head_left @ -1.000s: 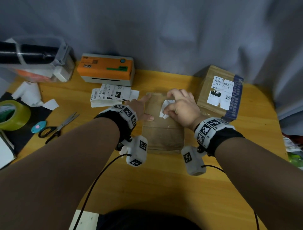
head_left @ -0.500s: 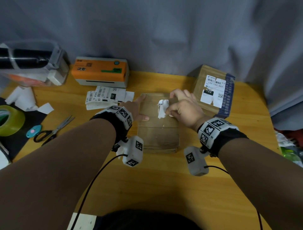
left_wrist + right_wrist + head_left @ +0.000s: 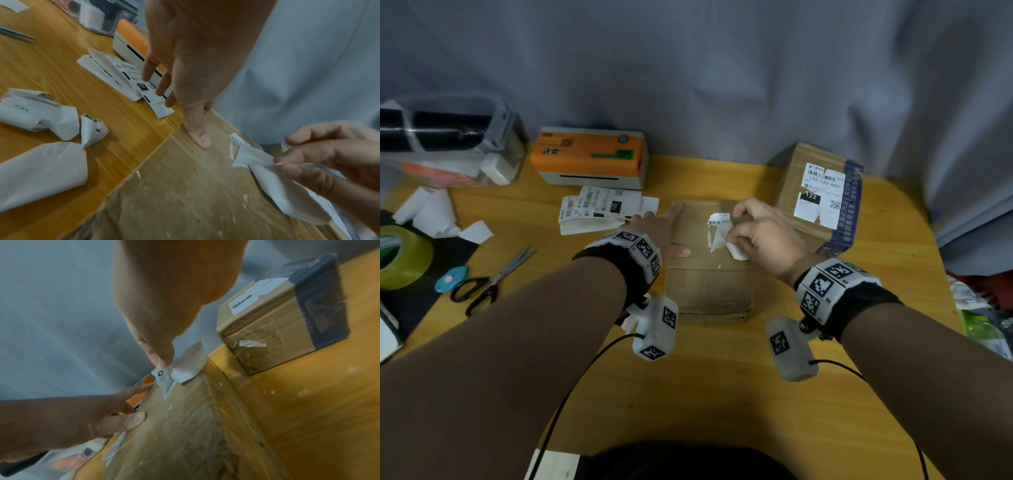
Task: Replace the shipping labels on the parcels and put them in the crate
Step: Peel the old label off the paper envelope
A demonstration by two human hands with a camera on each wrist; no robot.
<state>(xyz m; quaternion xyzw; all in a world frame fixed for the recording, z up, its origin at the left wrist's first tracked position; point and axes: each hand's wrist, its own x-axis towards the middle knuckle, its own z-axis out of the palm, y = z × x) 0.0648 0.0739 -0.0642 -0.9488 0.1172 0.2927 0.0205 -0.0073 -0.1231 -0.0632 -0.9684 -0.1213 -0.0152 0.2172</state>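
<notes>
A flat brown parcel (image 3: 709,284) lies in the middle of the wooden table (image 3: 688,394). My left hand (image 3: 664,233) presses on the parcel's left edge with straight fingers. My right hand (image 3: 756,233) pinches a torn white label (image 3: 719,233) that is partly peeled up from the parcel top. The left wrist view shows the label (image 3: 252,159) lifted between thumb and finger of the right hand (image 3: 320,155), with the left hand (image 3: 197,134) flat on the parcel (image 3: 185,194). A second parcel (image 3: 822,198) with a label stands at the back right.
An orange label printer (image 3: 592,157) sits at the back, with a stack of printed labels (image 3: 599,209) in front of it. Scissors (image 3: 489,284), a green tape roll (image 3: 400,260) and crumpled paper scraps (image 3: 431,212) lie on the left. A clear container (image 3: 448,144) stands at the back left.
My right hand has pulled the old label further up and to the right off the parcel. The left hand stays pressed on the parcel's left edge.
</notes>
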